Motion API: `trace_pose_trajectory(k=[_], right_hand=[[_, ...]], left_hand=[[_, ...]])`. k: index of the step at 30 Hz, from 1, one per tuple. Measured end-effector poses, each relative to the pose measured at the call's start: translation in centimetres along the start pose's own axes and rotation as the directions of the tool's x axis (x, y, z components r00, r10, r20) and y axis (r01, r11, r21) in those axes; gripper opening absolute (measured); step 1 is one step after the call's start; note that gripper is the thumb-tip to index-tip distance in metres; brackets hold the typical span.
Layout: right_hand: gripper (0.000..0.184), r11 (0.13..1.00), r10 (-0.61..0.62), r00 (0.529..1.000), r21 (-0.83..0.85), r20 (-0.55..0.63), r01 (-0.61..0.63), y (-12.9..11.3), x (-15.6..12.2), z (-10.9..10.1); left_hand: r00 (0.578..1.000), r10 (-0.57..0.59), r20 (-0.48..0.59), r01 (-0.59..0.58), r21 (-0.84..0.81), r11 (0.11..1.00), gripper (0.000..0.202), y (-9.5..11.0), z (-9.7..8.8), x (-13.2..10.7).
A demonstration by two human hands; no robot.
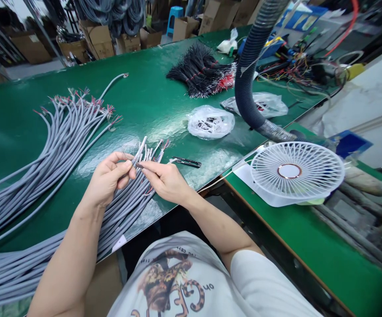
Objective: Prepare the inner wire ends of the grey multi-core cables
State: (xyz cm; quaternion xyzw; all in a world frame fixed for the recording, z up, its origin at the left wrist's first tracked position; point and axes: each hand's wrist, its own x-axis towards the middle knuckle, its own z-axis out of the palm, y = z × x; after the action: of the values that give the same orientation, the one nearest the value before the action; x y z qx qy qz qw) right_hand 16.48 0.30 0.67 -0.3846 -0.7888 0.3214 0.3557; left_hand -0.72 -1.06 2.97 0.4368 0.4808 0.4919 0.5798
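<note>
My left hand [109, 176] is closed, pinching the stripped end of a grey cable [140, 152] between thumb and fingers. My right hand [164, 178] is closed in a pinch at the same cable end, fingertips meeting the left hand's. Under both hands lies a bundle of grey cables [124, 207] with bared coloured wire tips. A larger spread of grey cables [58, 141] lies to the left on the green table [151, 97].
Small black cutters [187, 162] lie just right of my hands. Two clear plastic bags [210, 122] and a heap of black and red wires [204, 72] sit farther back. A white fan [296, 171] and a ribbed hose [248, 75] stand at the right. Cardboard boxes line the back.
</note>
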Motion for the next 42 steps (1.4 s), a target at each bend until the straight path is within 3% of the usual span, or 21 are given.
trace_pose_trajectory(k=[10,23,31,42], right_hand=[[0.030,1.000,-0.002,1.000,0.020,-0.014,0.002,0.0,0.1,0.1],[0.026,0.975,-0.004,0.992,0.219,-0.125,0.032,0.7,0.6,0.8],[0.026,0.983,0.043,0.998,0.183,-0.052,-0.033,0.6,-0.1,0.0],[0.024,0.988,0.033,0.999,0.154,-0.010,-0.032,0.3,-0.1,0.3]], left_hand=[[1.000,0.003,0.001,-0.003,-0.004,1.000,0.022,0.0,0.1,0.1],[0.999,-0.009,0.042,0.010,-0.019,1.000,0.023,-0.4,0.1,0.1],[1.000,-0.010,0.012,0.011,-0.038,0.999,0.023,-0.5,0.1,0.4],[1.000,0.002,0.018,-0.002,-0.012,1.000,0.023,-0.7,0.1,0.3]])
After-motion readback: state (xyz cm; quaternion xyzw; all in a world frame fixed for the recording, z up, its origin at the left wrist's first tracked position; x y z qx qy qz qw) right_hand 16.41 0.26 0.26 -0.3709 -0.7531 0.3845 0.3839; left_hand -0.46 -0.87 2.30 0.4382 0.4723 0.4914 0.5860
